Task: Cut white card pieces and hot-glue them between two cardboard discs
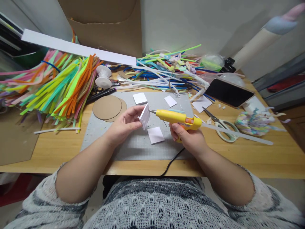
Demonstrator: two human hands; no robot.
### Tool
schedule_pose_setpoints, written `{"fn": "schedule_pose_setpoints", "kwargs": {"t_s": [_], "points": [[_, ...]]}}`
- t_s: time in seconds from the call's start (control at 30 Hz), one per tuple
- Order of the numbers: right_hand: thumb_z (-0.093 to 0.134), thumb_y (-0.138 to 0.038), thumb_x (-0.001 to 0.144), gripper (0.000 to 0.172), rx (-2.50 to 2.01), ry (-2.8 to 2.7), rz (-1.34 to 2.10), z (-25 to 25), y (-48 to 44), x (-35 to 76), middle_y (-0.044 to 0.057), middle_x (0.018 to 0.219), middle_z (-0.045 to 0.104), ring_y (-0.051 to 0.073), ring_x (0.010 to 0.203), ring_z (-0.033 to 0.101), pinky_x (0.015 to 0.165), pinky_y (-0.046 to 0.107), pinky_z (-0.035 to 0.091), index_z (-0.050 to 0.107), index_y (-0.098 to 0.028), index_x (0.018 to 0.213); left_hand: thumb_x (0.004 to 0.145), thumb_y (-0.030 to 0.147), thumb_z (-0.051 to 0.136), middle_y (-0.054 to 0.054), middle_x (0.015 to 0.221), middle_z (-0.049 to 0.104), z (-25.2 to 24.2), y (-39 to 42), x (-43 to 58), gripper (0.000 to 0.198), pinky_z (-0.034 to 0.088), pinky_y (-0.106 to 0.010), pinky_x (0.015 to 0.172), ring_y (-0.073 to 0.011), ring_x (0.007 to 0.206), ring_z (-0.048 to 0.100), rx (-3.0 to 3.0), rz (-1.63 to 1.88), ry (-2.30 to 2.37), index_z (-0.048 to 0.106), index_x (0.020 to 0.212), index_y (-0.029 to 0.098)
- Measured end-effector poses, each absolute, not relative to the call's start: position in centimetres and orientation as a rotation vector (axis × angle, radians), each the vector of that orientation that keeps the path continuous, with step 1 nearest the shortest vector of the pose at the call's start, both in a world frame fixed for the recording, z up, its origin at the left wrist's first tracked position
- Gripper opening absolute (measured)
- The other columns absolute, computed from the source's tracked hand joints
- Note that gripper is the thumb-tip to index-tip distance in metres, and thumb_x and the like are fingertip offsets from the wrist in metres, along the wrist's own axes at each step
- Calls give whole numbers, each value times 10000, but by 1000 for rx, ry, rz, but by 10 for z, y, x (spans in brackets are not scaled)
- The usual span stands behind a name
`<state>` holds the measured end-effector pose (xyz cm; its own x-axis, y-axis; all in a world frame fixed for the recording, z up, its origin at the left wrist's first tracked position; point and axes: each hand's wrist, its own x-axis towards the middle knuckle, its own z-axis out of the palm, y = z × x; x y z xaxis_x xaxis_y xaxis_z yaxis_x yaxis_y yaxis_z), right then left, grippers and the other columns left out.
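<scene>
My left hand (127,122) pinches a small white foam board piece (144,117) by its edge, tilted up on its side above the grey cutting mat (128,149). In my right hand (189,136) is a yellow hot glue gun (176,117), fingers wrapped round its handle. Its metal nozzle points left and meets or nearly meets the face of the white piece; I cannot tell which. A long glue stick (238,132) juts from the gun's back. White squares (155,135) lie on the mat below and behind my hands.
Brown cardboard circles (106,107) overlap the mat's left side. Scissors (221,124) and a dark phone (229,92) lie to the right. Pipe cleaners (59,86) are heaped at the left and back, near a white spool (103,77). A black cord (172,161) crosses the table's front edge.
</scene>
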<state>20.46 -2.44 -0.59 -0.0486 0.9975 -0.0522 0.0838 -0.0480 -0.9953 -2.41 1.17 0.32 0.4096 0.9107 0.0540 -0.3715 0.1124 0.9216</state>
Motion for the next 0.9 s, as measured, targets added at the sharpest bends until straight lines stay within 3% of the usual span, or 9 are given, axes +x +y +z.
{"fn": "schedule_pose_setpoints", "kwargs": {"t_s": [0.33,0.9], "points": [[669,-484,751,281,-1140,-1215,1215,0,-28,205,29,784,632,91,482,467,436,283,421,637,-216,832,676,359,770,-62,1088,649,4,10,-24,447,426,-279,836,-191,958,578,1037,1006,619,668,1086,213],[665,-518,727,346,-1331,-1238,1177,-2,-25,204,17,708,615,105,500,475,479,293,419,631,-187,822,681,359,766,-49,1076,654,7,10,-24,452,428,-252,844,-175,983,577,996,1059,606,667,1093,203]]}}
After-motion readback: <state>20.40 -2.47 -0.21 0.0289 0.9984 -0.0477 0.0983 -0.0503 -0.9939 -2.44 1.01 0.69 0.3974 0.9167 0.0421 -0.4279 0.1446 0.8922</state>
